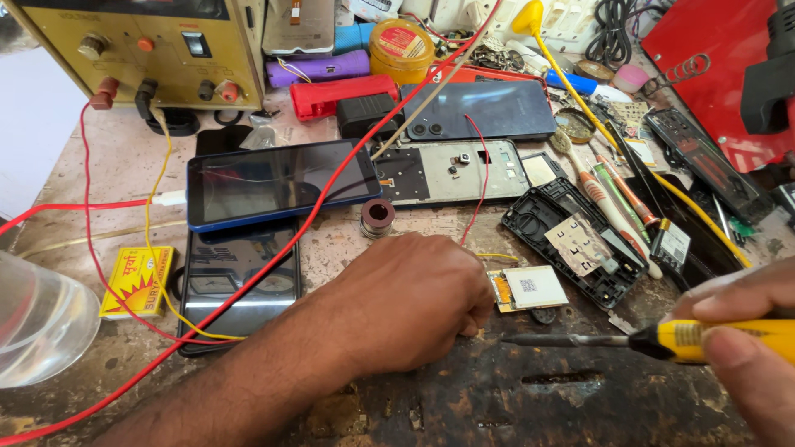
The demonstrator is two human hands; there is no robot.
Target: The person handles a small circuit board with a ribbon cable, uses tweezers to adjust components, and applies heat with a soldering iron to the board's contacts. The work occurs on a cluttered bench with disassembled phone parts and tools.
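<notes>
The right hand [745, 348] gripped a yellow soldering iron [662, 339], best kept steady, while the left hand [414, 302] rested fisted on the table [497, 397], its fingers holding nothing visible.

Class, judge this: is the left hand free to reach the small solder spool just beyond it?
Probably yes: the left hand rests fisted on the bench, with only a red wire beside the solder spool.

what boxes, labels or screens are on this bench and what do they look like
Small box: left, flat, yellow with red starburst.
Blue-edged phone: centre left, dark screen.
Round tin: top, yellow, red label.
Small display module: beside the left hand, white square.
Right hand: yellow-handled tool.
</notes>
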